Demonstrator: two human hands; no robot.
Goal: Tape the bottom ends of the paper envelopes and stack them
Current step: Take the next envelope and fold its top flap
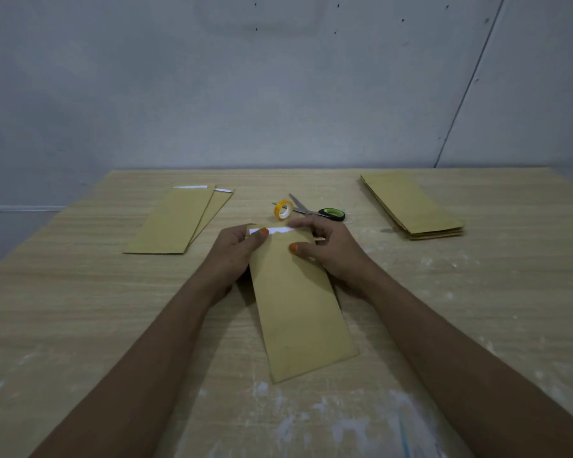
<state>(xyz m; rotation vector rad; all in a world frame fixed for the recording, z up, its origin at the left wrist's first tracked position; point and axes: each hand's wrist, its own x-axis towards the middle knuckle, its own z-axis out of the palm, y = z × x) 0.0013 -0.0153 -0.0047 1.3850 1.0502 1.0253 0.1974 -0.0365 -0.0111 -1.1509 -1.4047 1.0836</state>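
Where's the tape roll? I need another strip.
In the head view, the tape roll stands mid-table just beyond the hands, touching the scissors on its right.

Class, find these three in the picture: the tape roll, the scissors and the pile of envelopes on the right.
tape roll [283,209], head view, on its yellow outer rim
scissors [332,213], head view, on the green and black handle
pile of envelopes [411,206], head view, on the top envelope's face

Tan envelopes [298,302], white tape strip [272,230], yellow tape roll [283,209], green-black scissors [325,213], pale woodgrain table [80,309].
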